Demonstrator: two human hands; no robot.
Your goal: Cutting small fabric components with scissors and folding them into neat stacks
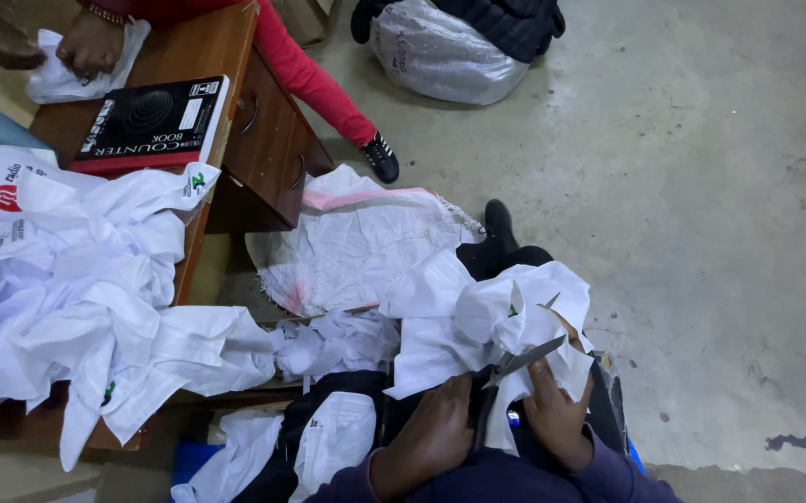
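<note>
Between both hands, scissors (514, 365) with blades partly open over a white garment (477, 321) on the lap. Left hand (431, 433) is wrapped round the scissor handles; right hand (556, 414) pinches the cloth just beside the blades. White shirt pile (77, 298) lies well left, on wooden desk (263, 121).

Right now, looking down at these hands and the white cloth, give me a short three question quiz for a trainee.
1. True or false: the left hand holds the scissors.
2. What does the right hand grip? A) white garment B) black book C) silver bag
3. Fill in: the pile of white garments lies on a wooden ____.

Key: 1 true; 2 A; 3 desk.
</note>
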